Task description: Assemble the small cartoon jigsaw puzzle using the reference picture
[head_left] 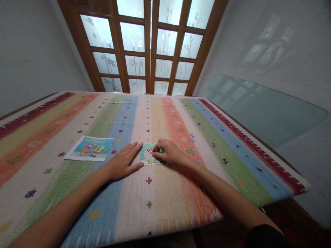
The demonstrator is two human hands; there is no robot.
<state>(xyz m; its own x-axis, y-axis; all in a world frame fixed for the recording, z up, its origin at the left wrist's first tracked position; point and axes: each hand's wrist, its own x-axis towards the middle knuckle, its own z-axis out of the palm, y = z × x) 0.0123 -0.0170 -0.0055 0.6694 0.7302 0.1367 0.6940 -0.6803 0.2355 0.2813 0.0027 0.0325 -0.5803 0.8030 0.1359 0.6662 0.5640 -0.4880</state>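
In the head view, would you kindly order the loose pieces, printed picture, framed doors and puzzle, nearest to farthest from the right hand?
1. Puzzle: partly under the right hand.
2. Loose pieces: on the right.
3. Printed picture: left, past the left hand.
4. Framed doors: far background.

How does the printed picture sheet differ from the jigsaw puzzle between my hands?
The printed picture sheet looks larger; the jigsaw puzzle looks smaller.
The sheet's picture is complete with a white margin, while the puzzle has unfilled areas.
The sheet lies apart from both hands, whereas the puzzle has your left hand at its edge and your right hand over it.
Both rest on the striped tablecloth.
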